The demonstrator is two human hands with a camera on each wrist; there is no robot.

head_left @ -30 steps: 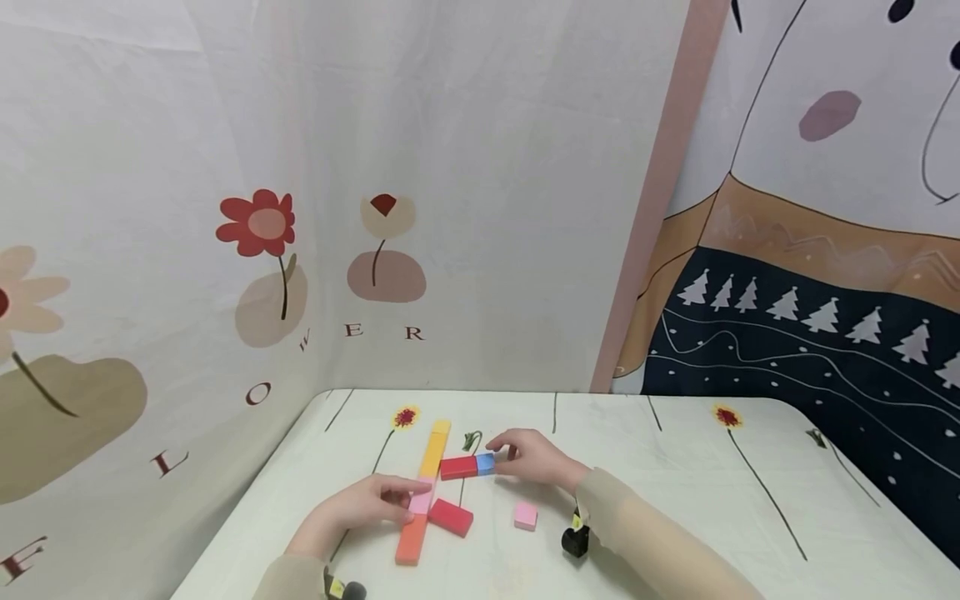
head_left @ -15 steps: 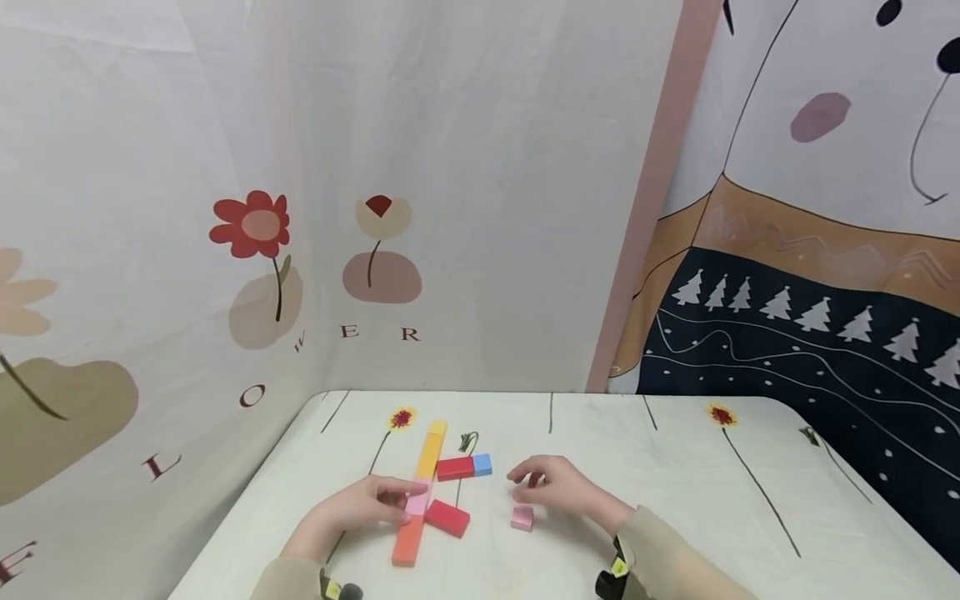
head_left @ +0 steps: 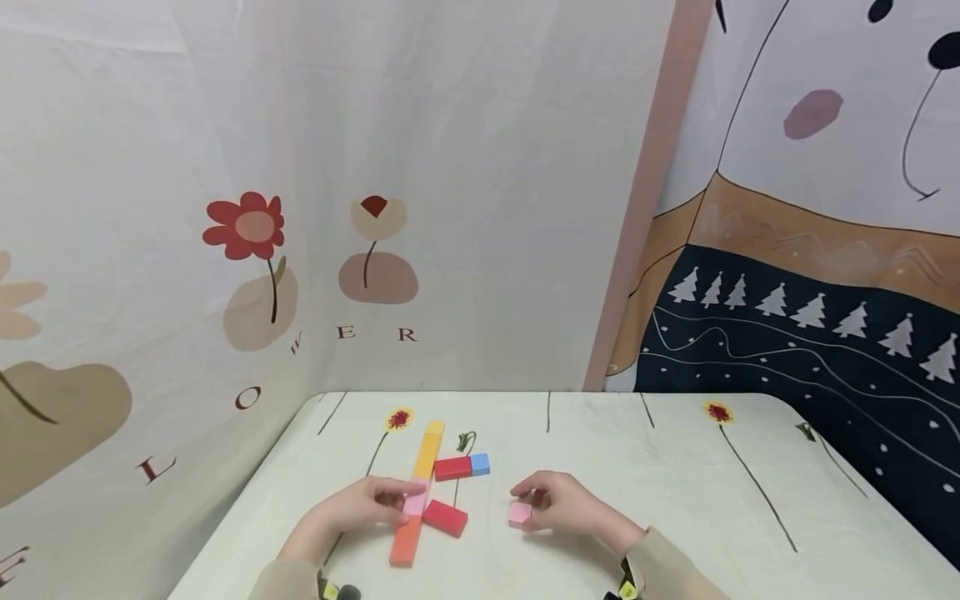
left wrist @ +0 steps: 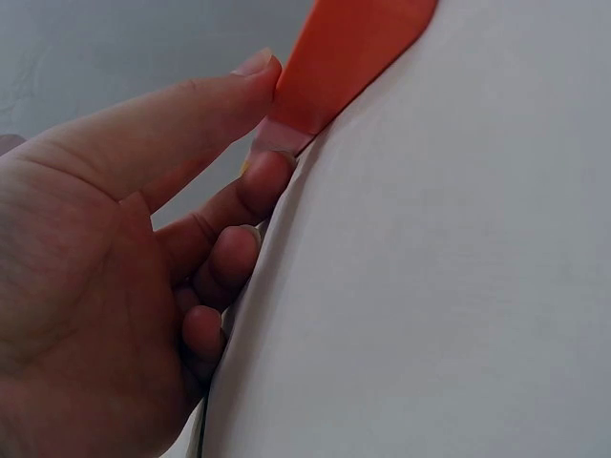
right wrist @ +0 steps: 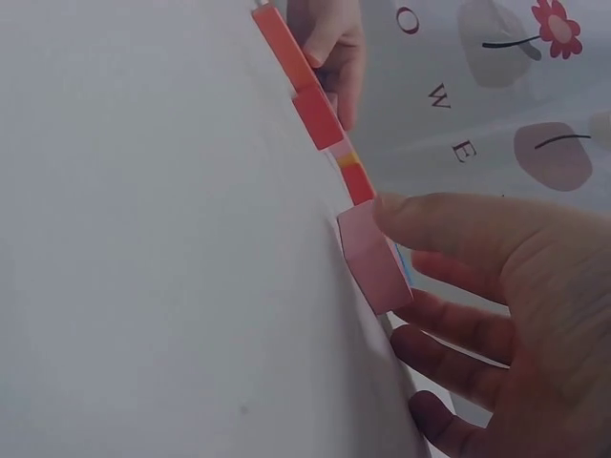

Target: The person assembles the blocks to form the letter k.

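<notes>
A row of building blocks runs away from me in the head view: an orange block (head_left: 405,542), a pink block (head_left: 415,502) and a yellow block (head_left: 428,454). My left hand (head_left: 360,507) has thumb and index finger at the pink block; in the left wrist view its thumb touches the orange block (left wrist: 348,67). A pink cube (head_left: 519,514) sits on the table to the right, between the thumb and fingers of my right hand (head_left: 566,505). Two red blocks branch rightward off the row: a near, slanted one (head_left: 446,518) and a far one (head_left: 452,468).
A blue cube (head_left: 480,464) adjoins the far red block's right end. Beneath everything lies a white tablecloth (head_left: 637,467) printed with flowers. Curtains with printed flowers (head_left: 245,225) and trees hang behind and at the sides.
My right hand has left the blue cube and come nearer and slightly right, down to the pink cube, which it now grips. My left hand stays at the row.
</notes>
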